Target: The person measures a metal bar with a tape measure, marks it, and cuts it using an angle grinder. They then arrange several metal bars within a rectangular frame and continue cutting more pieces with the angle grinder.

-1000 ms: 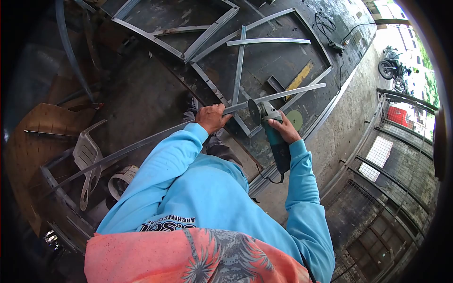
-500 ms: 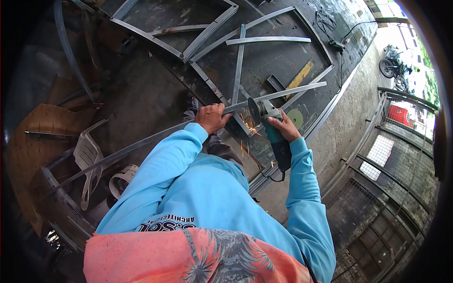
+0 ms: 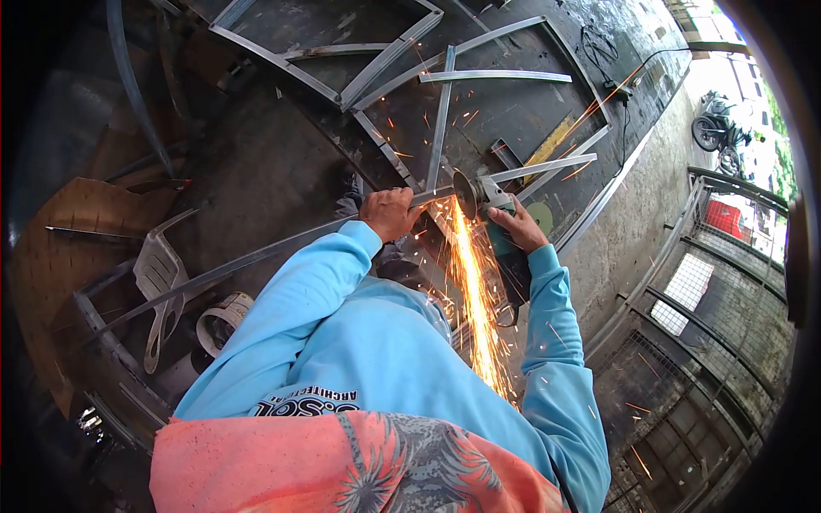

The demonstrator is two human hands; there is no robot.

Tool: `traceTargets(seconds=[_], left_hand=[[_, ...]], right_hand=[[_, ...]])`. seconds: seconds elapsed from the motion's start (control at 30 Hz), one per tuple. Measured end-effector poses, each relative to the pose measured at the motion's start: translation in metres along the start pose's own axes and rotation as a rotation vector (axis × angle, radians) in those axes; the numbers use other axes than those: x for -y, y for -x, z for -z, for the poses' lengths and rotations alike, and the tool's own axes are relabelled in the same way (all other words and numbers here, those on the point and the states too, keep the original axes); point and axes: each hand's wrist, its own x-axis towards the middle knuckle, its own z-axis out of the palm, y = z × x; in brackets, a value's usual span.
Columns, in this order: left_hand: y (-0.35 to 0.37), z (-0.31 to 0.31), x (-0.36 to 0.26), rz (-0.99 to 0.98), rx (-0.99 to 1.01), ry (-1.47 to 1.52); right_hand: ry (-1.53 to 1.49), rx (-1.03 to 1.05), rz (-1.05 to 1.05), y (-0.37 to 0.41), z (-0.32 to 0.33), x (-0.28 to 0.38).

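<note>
My left hand (image 3: pixel 389 213) is wrapped round a long metal bar (image 3: pixel 256 254) that runs from the lower left up to the right across the workbench. In my right hand (image 3: pixel 519 227) is an angle grinder (image 3: pixel 510 261), gripped round its body near the head. Its cutting disc (image 3: pixel 465 195) meets the bar just right of my left hand. A dense stream of bright sparks (image 3: pixel 472 291) pours from the contact down toward my body. Beneath the bar lies a welded metal frame (image 3: pixel 376 139), partly hidden by the sparks.
A yellow strip (image 3: pixel 550 139) and a loose metal piece (image 3: pixel 496 77) lie on the dark workbench (image 3: pixel 505 111). A cord (image 3: pixel 629 94) runs along its far side. At left are a pale plastic chair (image 3: pixel 161 265) and a bucket (image 3: pixel 224 318); mesh panels (image 3: pixel 684 291) stand at right.
The few small sparks have grown into a thick, bright stream, with more flying over the bench. Both hands keep their grips, and the view has shifted slightly.
</note>
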Motion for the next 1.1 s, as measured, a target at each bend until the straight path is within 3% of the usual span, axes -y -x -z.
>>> traceTargets(seconds=[0.27,0.67,0.93,1.03,1.1], left_hand=[[0.000,0.001,-0.001,-0.008,-0.002,0.026],[0.000,0.000,-0.001,0.018,0.054,0.022],[-0.002,0.002,-0.004,0.030,0.043,0.024],[0.000,0.003,-0.004,0.059,0.060,0.019],[0.000,0.006,-0.005,0.068,0.083,0.016]], right_hand=[[-0.043,0.070,0.017,-0.007,0.004,-0.001],[-0.090,0.014,0.020,-0.014,-0.002,0.005],[0.059,-0.003,-0.007,-0.012,0.005,-0.018],[0.118,0.035,-0.078,0.008,-0.002,0.013],[-0.023,0.034,-0.061,0.000,-0.002,-0.013]])
